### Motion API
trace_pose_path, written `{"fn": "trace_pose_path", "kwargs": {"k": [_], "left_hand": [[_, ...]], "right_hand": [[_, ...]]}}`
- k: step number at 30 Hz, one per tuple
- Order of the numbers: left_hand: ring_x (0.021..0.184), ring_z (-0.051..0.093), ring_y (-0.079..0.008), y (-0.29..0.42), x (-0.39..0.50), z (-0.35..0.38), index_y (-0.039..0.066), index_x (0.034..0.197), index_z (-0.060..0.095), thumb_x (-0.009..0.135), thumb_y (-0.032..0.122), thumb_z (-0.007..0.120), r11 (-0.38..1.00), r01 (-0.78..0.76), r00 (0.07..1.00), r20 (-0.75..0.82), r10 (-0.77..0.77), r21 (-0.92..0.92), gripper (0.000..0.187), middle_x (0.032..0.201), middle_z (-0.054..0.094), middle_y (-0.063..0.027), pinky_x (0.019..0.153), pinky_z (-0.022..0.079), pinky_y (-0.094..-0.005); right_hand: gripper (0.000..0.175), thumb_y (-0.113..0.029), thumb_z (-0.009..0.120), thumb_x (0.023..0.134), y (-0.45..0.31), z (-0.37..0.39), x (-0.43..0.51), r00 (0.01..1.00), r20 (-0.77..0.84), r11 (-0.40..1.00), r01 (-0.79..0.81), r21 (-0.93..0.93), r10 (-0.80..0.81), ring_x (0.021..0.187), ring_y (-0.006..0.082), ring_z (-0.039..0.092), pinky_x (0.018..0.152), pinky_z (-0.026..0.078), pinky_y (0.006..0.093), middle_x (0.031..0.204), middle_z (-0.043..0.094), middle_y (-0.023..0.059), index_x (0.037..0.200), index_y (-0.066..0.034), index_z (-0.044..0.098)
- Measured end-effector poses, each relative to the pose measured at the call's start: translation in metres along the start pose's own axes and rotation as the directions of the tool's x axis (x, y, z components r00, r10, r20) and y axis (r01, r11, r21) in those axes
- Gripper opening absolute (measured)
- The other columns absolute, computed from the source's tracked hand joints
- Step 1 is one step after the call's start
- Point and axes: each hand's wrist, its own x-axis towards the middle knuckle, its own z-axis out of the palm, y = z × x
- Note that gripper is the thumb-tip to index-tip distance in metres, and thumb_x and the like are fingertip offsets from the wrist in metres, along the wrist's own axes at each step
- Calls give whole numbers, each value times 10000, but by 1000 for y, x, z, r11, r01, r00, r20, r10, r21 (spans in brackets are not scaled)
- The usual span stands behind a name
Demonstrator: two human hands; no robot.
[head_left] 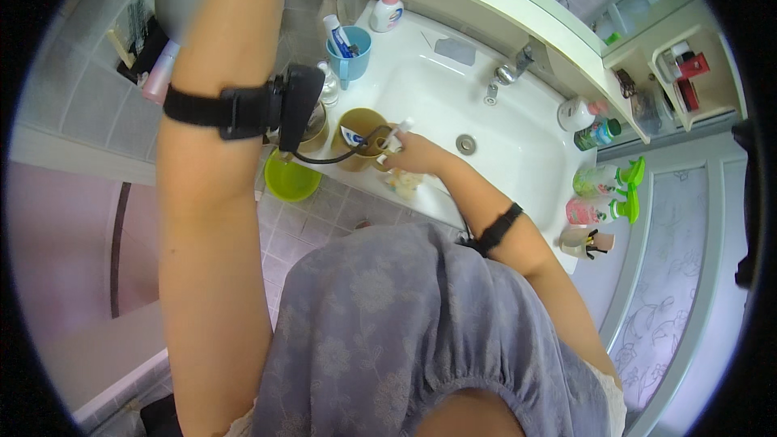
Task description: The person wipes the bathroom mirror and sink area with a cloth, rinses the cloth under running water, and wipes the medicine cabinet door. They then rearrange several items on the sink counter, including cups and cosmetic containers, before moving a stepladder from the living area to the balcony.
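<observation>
My left hand is out of view; the bare left forearm runs up past the top edge, a black strap and device on it. My right hand (416,155) is at the right side of a yellow-brown cup (363,116), near its handle, with small white pieces (394,143) at its fingertips; blur hides whether it grips them. A blue-and-white tube (351,137) stands in this cup. A black cable loops from the left arm's device across the cup. Below my right hand lies a blurred, pale patterned item (403,183) on the front edge of the white washbasin (425,91).
A blue mug (352,67) with a tube, a pump bottle (386,12) and a clear bottle (328,84) stand at the left. The faucet (507,74) is at the back; several bottles line the right rim. A green basin (292,177) sits below, left of the counter.
</observation>
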Motion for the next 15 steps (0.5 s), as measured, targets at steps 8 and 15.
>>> {"fn": "trace_pose_path", "kwargs": {"k": [8,15], "left_hand": [[706,572,-157,39,-119,-7,19,989,602,826,125,601,988,-35,680,728,-86,149,194,841,606,-60,643,470,-293],[802,623,-316,28,-270,-19,71,860,624,739,15,548,697,-84,414,661,-625,712,154,869,604,-107,679,496,-412]], "right_hand": [[414,-416,560,779,5,22,7,992,-117,994,52,94,-41,879,329,635,775,488,399,913,670,164,972,-61,650],[336,-333,647,761,2,18,-1,974,-143,981,187,59,-177,757,252,634,684,491,350,814,657,124,942,-50,655]]}}
